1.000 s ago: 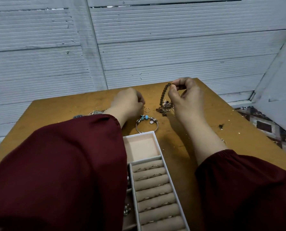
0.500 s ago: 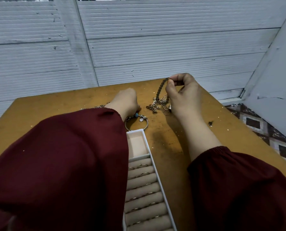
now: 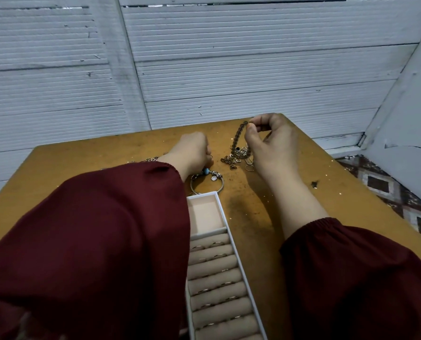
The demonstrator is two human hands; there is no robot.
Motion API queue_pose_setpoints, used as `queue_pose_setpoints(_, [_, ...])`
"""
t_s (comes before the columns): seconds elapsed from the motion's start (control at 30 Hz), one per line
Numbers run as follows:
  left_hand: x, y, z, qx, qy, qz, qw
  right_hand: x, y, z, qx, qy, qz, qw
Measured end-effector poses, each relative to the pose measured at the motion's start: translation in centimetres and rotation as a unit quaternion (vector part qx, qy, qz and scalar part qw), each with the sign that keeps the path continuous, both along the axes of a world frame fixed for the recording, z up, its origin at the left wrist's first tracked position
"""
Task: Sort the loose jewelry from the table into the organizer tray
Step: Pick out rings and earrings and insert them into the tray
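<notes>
My right hand (image 3: pixel 272 141) pinches one end of a dark chain bracelet (image 3: pixel 238 136) and holds it up off the wooden table (image 3: pixel 81 168). The chain's lower end hangs into a tangle of small jewelry (image 3: pixel 234 157). My left hand (image 3: pixel 192 150) lies curled just left of that tangle, its fingertips turned away, and a tiny ring (image 3: pixel 211 156) shows at them. A silver bangle with a turquoise bead (image 3: pixel 206 172) lies between my left wrist and the white organizer tray (image 3: pixel 221 204). Its top square compartment (image 3: pixel 204 217) is bare, and several rings sit in the beige rolls (image 3: pixel 211 266) below.
A loose ring (image 3: pixel 249 168) lies by my right wrist. Another chain (image 3: pixel 153 158) peeks out beside my left sleeve, which covers the tray's left half. A dark scrap (image 3: pixel 314 184) lies near the table's right edge, with tiled floor (image 3: pixel 381 185) beyond. White panel walls close the back.
My right hand still holds the bracelet up, with the tangle shifted under it. My left hand moved a little toward the bangle. The camera tilted, so everything sits differently in the frame.
</notes>
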State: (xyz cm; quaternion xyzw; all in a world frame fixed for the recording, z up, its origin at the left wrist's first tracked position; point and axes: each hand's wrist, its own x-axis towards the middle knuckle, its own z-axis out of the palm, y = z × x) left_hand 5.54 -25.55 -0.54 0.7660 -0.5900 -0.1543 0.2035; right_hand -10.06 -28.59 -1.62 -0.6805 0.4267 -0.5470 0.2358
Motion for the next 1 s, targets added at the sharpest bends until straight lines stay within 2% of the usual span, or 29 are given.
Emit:
queue_pose_setpoints(0.1, [0.0, 1.2, 1.0, -0.036, 0.085, -0.01, 0.996, -0.2, 0.5, 0.3, -0.002, 0.015, 0.011, 1.0])
queue_pose_setpoints(0.47, [0.0, 7.4, 3.0, -0.139, 0.2, 0.002, 0.97, -0.2, 5.0, 2.9, -0.018, -0.001, 0.062, 0.998])
queue_pose_setpoints(0.73, [-1.2, 13.9, 4.2, -0.181, 0.233, 0.036, 0.955, -1.4, 10.2, 5.2, -0.015, -0.032, 0.088, 0.995])
queue_pose_setpoints(1.0, [-2.3, 20.4, 4.5, -0.25, 0.277, 0.078, 0.925, -2.2, 15.9, 5.7, -0.007, -0.046, 0.136, 0.99])
